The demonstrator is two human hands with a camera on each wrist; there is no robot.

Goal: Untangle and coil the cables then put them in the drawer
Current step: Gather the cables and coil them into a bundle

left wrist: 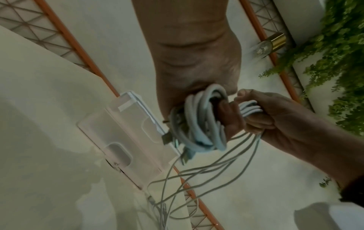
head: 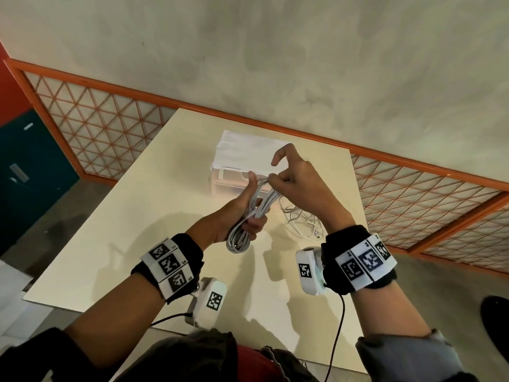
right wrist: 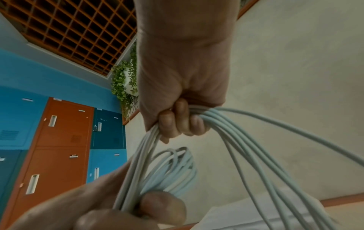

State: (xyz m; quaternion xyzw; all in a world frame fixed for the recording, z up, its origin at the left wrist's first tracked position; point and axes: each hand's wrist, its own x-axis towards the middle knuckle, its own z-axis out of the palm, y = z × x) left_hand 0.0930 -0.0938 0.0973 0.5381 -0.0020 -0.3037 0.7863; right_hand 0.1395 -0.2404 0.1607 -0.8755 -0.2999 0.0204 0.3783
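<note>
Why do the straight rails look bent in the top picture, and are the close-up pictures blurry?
Head view: the wide lens bows the orange rail; hard hand shadows fall on the table. Left wrist view: dim and soft, the plant smeared. Right wrist view: the left hand is out of focus up close, while the cables in the right hand look sharper.

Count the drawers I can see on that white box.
2: the upper drawer and the lower drawer on the white box's front, stacked; both appear closed. Hands block part, so more may be hidden.
</note>
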